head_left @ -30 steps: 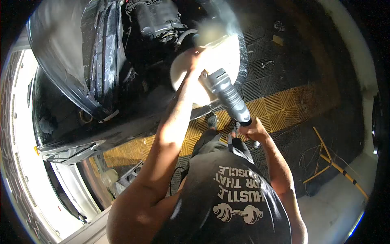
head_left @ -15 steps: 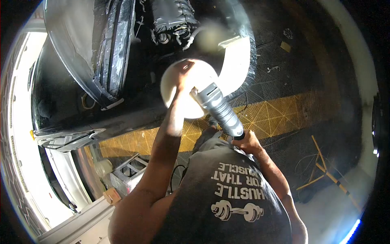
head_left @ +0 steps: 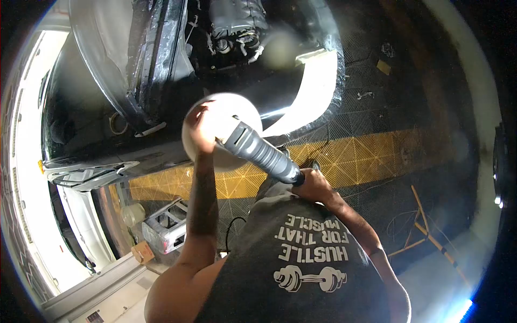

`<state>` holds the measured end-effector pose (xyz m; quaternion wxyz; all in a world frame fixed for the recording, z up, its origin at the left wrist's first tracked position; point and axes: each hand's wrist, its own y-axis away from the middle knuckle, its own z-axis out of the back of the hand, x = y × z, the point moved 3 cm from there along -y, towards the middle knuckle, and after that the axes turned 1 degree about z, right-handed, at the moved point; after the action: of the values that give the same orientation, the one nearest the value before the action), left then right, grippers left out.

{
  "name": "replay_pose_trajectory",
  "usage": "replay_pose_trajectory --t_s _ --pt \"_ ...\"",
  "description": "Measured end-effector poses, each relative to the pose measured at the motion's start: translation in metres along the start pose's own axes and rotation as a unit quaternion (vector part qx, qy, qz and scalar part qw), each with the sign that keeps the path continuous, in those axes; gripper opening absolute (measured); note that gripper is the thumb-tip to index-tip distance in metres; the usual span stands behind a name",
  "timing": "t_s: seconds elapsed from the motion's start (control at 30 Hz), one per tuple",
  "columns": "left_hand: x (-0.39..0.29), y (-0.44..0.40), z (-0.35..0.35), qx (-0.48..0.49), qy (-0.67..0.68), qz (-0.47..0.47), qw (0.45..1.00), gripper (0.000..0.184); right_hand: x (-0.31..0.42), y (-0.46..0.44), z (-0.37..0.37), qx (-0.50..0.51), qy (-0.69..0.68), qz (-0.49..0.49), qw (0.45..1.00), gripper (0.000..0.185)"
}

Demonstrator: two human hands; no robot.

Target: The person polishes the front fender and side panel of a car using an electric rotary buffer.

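A black car [head_left: 81, 148] fills the upper left, its hood [head_left: 102, 43] raised beside the exposed engine [head_left: 237, 16]. Under it runs the tiled floor [head_left: 366, 156], dark with a yellow band. At the car's front corner, a curved white panel [head_left: 318, 86] glares under strong light. The polisher-like power tool [head_left: 264, 156], grey and ribbed, hangs slantwise in front of the person's torso, its round white disc [head_left: 245, 110] at the upper-left end, in line with the car's side; whether disc and bodywork touch, I cannot tell. The right hand [head_left: 314, 185] is closed around the tool's rear end. The left hand [head_left: 202, 129] lies over the disc's near-left part, but glare hides whether it grips. The job looks under way, judging by the held tool; how much surface is finished and how much remains cannot be read here
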<state>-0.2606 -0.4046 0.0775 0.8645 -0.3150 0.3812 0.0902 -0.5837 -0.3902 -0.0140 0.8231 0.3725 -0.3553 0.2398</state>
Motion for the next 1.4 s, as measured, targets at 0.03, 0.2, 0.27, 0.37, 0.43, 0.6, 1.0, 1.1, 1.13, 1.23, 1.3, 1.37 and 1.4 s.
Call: replay_pose_trajectory --t_s 0.03,0.2,0.27,0.37,0.43,0.6,1.0,1.1,1.13,1.23,1.3,1.37,1.4 --pt "-0.003 -0.003 -0.009 0.002 0.033 0.040 0.999 0.022 -0.005 0.001 0.004 -0.003 0.002 0.000 1.000 0.037" --pt "0.013 -0.012 -0.076 0.006 0.193 0.145 0.970 0.024 -0.038 0.009 0.028 -0.052 -0.035 -0.022 0.998 0.047" --pt "0.011 -0.020 -0.108 0.027 0.233 0.171 0.957 0.023 -0.053 0.015 0.036 -0.091 -0.054 -0.010 0.994 0.048" --pt "0.005 -0.036 -0.155 0.063 0.260 0.205 0.941 0.021 -0.076 0.014 0.045 -0.065 -0.077 -0.095 0.990 0.048" --pt "0.003 -0.049 -0.188 0.085 0.270 0.230 0.931 0.021 -0.085 0.011 0.054 -0.039 -0.149 -0.141 0.978 0.040" --pt "0.005 -0.071 -0.255 0.163 0.240 0.341 0.894 0.020 -0.094 -0.001 0.067 -0.044 -0.280 -0.137 0.949 0.018" --pt "-0.020 -0.031 -0.190 0.145 0.170 0.135 0.965 0.018 -0.106 0.002 -0.032 -0.056 -0.387 -0.071 0.918 0.029" --pt "0.004 -0.017 -0.167 0.117 0.212 0.062 0.968 0.015 -0.097 -0.003 -0.061 -0.093 -0.325 -0.083 0.937 0.029" --pt "0.009 -0.013 -0.155 0.106 0.190 0.034 0.976 0.015 -0.089 -0.005 -0.068 -0.111 -0.265 -0.076 0.955 0.030" --pt "0.013 0.002 -0.106 0.107 0.229 0.010 0.967 0.014 -0.074 -0.010 -0.098 -0.125 -0.207 -0.093 0.966 0.040" --pt "0.018 0.012 -0.067 0.099 0.234 -0.009 0.967 0.016 -0.043 -0.010 -0.120 -0.137 -0.222 -0.114 0.959 0.039" --pt "0.026 0.020 -0.029 0.112 0.235 0.018 0.965 0.019 -0.039 -0.017 -0.156 -0.164 -0.174 -0.068 0.969 0.044" --pt "0.033 0.024 -0.012 0.119 0.234 0.019 0.965 0.020 -0.028 -0.018 -0.170 -0.149 -0.139 -0.111 0.973 0.050"
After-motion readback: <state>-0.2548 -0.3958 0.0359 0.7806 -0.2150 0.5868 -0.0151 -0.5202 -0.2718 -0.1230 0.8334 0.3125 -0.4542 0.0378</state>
